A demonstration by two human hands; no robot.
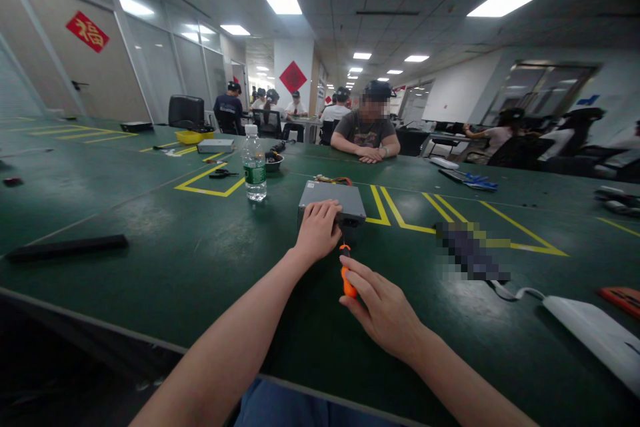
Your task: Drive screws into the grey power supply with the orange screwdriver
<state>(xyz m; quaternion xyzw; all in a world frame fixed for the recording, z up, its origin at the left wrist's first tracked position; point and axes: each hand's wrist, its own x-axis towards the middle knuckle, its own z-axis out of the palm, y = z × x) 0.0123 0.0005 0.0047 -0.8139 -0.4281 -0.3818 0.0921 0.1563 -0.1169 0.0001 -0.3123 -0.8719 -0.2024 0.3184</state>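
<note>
A grey metal computer power supply unit [345,199] rests on the green table in front of me, with coloured wires [334,180] at its back edge and a socket on its near face. My left hand [320,225] grips its near left part, fingers over the top and thumb down at the front. Between the thumb and fingers of my right hand [383,303] is a screwdriver [349,282] with an orange and black handle. Its shaft points up at the near face of the unit; whether the tip sits on a screw I cannot tell.
A water bottle [255,170] stands left of the unit, before a small bowl [274,161]. A black bar [67,248] lies at left. A white device [593,330] with a cable, and blue-handled pliers [480,181], lie at right. A person [367,133] sits opposite.
</note>
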